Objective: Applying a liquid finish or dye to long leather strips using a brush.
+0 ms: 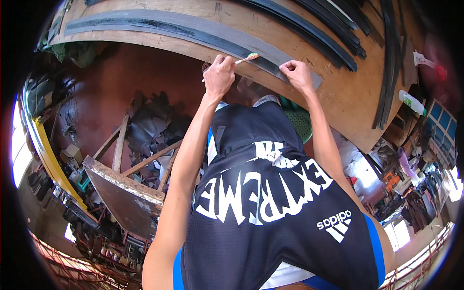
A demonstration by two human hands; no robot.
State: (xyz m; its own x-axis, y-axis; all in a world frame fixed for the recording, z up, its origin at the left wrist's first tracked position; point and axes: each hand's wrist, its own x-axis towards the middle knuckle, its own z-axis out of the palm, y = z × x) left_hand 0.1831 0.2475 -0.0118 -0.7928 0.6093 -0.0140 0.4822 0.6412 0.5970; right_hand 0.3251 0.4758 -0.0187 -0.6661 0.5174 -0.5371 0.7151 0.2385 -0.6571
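My left hand [220, 77] is closed round the handle of a toothbrush [240, 61], whose bristle head points right, over a long black strip [193, 36]. The strip looks darker and glossy along part of its length. It lies on a wider grey sheet [145, 15] along the near edge of the wooden table [285, 48]. At the strip's right end, the thumb and fingers of my right hand [296, 75] are pinched together on its tip.
Bundles of black strips [328, 29] lie farther back on the table, with more strips [386, 72] at its right. A white bottle [412, 102] and a red-and-white object [431, 66] are beyond. Scraps [154, 116] and wooden bars [121, 140] are below left; a green basket [299, 121] stands below.
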